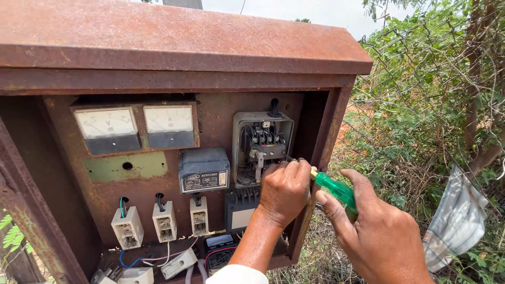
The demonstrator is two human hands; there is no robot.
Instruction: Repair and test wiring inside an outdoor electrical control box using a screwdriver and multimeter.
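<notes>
Outdoors, a rusty metal cabinet (pixel 158 47) stood open, with a wire fence (pixel 421 79) and green brush beyond its right edge. Near the upper left corner of its back panel sat two white meters (pixel 138 125) side by side, and below them a grey unit box (pixel 204 169). An open switch housing (pixel 262 144) with dark terminals hung toward the cabinet's right edge, a black finned block (pixel 241 208) under it. Three white fuse holders (pixel 164 221) lined the lower edge, loose wires beneath them. The left hand (pixel 284 192) was curled closed at the housing's lower right corner, fingers pinching the shaft of a screwdriver (pixel 336 190). The right hand (pixel 376 231), just outside the cabinet's right edge, gripped the screwdriver's green handle, thumb along it.
</notes>
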